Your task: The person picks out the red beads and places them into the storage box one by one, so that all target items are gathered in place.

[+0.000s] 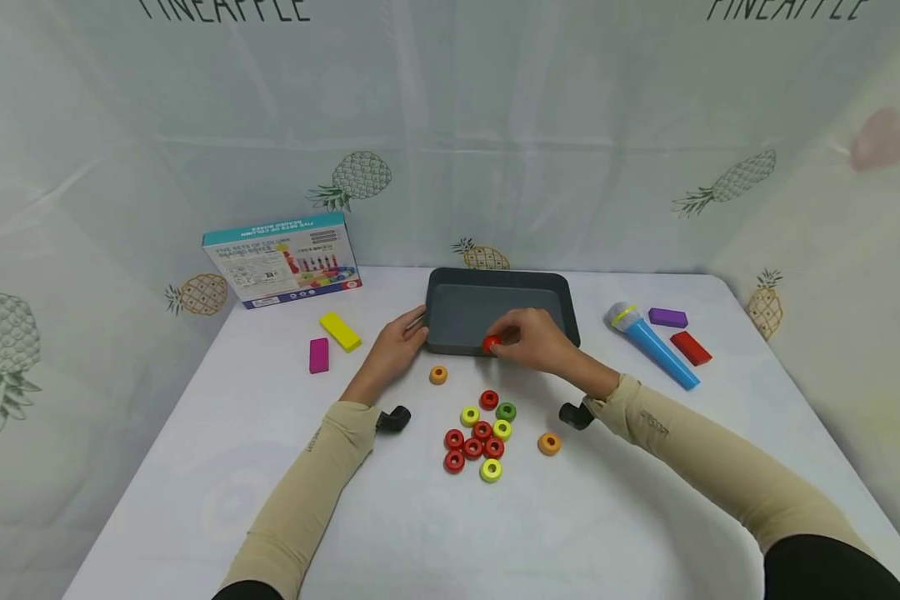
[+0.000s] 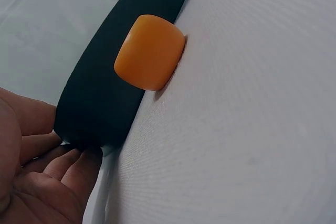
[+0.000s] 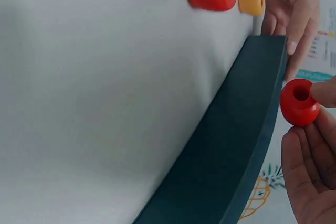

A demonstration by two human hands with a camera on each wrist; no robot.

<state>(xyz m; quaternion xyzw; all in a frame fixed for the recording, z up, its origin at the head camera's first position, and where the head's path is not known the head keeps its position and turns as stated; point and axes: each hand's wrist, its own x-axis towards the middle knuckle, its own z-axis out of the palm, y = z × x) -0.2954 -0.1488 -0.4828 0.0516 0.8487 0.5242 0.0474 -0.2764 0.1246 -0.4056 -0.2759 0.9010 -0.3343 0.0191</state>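
A dark grey tray (image 1: 457, 343) sits at the middle back of the white table. My right hand (image 1: 500, 340) pinches a red bead (image 1: 491, 342) just over the tray's near rim; the right wrist view shows that bead (image 3: 299, 102) between thumb and fingers (image 3: 310, 156), beside the tray wall (image 3: 231, 150). My left hand (image 1: 414, 328) rests with straight fingers (image 2: 68, 166) against the tray's near-left corner (image 2: 105, 103). An orange bead (image 1: 438, 375) lies close to that hand, right by the tray (image 2: 149, 52).
Several red, yellow and green beads (image 1: 480, 437) cluster near the front, with another orange bead (image 1: 549, 443) to their right. A toy microphone (image 1: 652, 346), purple block (image 1: 667, 317) and red block (image 1: 691, 347) lie right. Yellow block (image 1: 340, 331), magenta block (image 1: 318, 355) and a box (image 1: 281, 260) lie left.
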